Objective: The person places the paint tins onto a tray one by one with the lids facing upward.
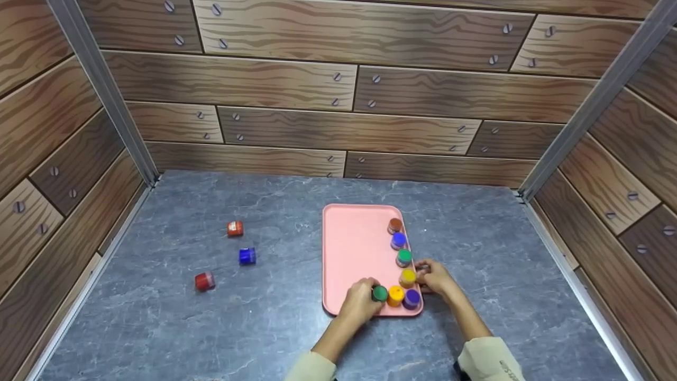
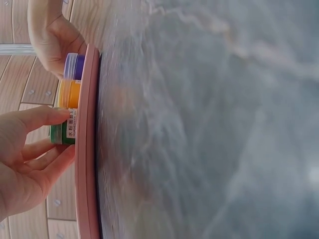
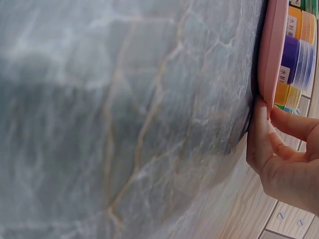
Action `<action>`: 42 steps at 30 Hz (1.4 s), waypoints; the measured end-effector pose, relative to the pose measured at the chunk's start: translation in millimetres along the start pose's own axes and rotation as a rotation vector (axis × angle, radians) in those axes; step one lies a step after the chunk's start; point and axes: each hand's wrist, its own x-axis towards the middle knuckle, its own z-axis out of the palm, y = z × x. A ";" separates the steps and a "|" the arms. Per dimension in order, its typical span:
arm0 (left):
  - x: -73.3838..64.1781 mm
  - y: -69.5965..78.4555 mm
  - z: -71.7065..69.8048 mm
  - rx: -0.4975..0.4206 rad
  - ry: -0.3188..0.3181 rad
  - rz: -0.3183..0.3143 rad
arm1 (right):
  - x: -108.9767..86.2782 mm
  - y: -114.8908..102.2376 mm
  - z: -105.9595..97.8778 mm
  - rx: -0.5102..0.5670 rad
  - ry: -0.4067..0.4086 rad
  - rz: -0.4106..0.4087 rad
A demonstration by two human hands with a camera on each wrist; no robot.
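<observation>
On the pink tray, small paint jars stand along the right side and the near edge. My left hand grips a dark green paint jar between thumb and fingers, upright at the near edge; its label shows in the left wrist view. Beside it are an orange jar and a purple jar at the corner. My right hand pinches the tray's right rim, thumb above and fingers outside, close to a yellow jar. Farther up stand a green jar, a blue jar and a brown jar.
Left of the tray, three jars lie on the grey marbled table: an orange-red jar, a blue jar and a red jar. Wood-patterned walls enclose the table at the back and both sides.
</observation>
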 end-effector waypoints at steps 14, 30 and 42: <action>0.2 1.8 -0.4 -0.008 -0.052 -0.035 | 1.5 1.1 -0.5 -0.020 -0.006 0.007; 10.7 -3.5 -48.3 -0.051 -0.039 -0.009 | 1.9 0.4 -0.5 -0.032 0.003 0.000; 21.7 -39.4 -110.2 0.017 0.101 0.007 | 1.3 0.6 0.2 -0.028 -0.005 -0.006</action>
